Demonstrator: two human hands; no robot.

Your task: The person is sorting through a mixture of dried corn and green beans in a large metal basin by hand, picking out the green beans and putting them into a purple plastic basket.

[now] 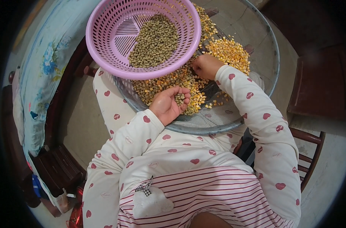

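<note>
My left hand [169, 104] is cupped palm up, its fingers curled round several greenish-brown beans [179, 99]. It rests low over a pile of mixed beans and yellow corn kernels [163, 84] on a wide round mesh sieve [276, 53], which lies across my lap. To its right, my right hand [206, 67] reaches down into the pile with its fingers closed; their tips and anything in them are hidden. A pink-purple plastic colander [93, 32] sits tilted on the far left of the sieve, with a heap of greenish-brown beans [157, 41] inside.
A heap of yellow corn kernels [230, 51] lies on the mesh beyond my right hand. On the left is a bed with a pale blue flowered sheet [47, 72]. A dark wooden cabinet [321, 83] and a wooden chair [309, 148] stand on the right.
</note>
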